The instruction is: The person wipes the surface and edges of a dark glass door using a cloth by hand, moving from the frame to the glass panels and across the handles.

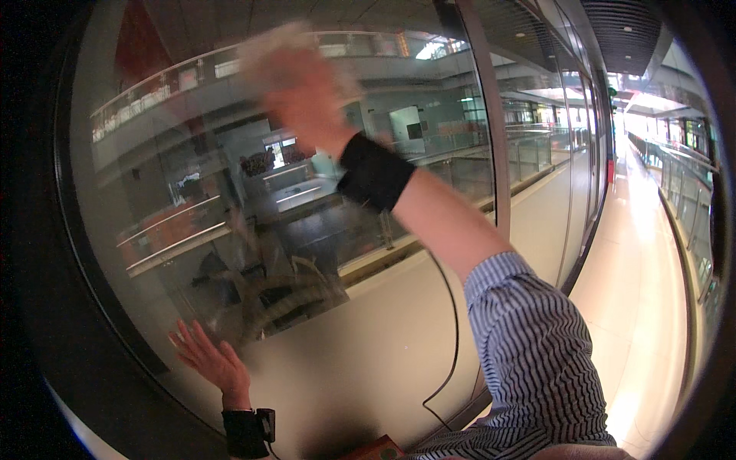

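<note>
My right hand is raised at the upper middle against a large glass panel. It is blurred, and a pale, soft-looking cloth shows around its fingers. A black wristband wraps the wrist below a striped sleeve. Lower left, my left hand has its fingers spread near the lower part of the panel; nothing is in it. Whether it touches the glass cannot be told. Its wrist wears a black band with a small dark device and a cable.
A dark metal frame post edges the glass. To the right, a shiny corridor floor runs beside a glass railing. A black cable hangs before the panel. Part of a red object shows at the bottom.
</note>
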The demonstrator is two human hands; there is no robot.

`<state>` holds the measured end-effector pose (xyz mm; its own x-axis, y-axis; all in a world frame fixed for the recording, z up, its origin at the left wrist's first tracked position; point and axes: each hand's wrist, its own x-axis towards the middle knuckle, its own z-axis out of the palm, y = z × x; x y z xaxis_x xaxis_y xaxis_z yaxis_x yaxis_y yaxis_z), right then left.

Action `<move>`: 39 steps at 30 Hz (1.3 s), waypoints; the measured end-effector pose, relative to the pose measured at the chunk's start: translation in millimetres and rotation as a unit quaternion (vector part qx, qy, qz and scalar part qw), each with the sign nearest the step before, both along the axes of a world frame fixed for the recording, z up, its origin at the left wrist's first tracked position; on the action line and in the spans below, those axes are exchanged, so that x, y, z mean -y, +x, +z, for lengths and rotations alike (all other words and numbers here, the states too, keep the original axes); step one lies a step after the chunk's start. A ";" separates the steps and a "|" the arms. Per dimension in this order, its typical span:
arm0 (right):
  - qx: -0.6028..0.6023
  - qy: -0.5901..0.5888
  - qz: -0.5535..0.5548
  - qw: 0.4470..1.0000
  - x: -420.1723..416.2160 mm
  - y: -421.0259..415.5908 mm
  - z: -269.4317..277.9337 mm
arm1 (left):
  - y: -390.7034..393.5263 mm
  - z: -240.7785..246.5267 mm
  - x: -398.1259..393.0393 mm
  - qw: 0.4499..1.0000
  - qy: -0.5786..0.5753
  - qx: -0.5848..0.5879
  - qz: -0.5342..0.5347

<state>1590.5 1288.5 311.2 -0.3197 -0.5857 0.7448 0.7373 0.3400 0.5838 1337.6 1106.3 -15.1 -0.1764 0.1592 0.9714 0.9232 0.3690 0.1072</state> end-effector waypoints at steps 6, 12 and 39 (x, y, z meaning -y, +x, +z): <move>0.365 0.018 0.126 0.922 73.4 -81.5 -111.6 | 6.3 0.7 -1.1 1.000 -0.018 0.006 0.008; 0.172 -0.070 0.108 0.977 28.8 11.3 -18.1 | -6.1 -7.9 4.8 0.999 -0.030 -0.003 0.033; 0.381 -0.189 0.257 0.868 67.5 -65.4 -139.0 | -5.5 -10.4 0.3 0.999 -0.021 -0.017 0.032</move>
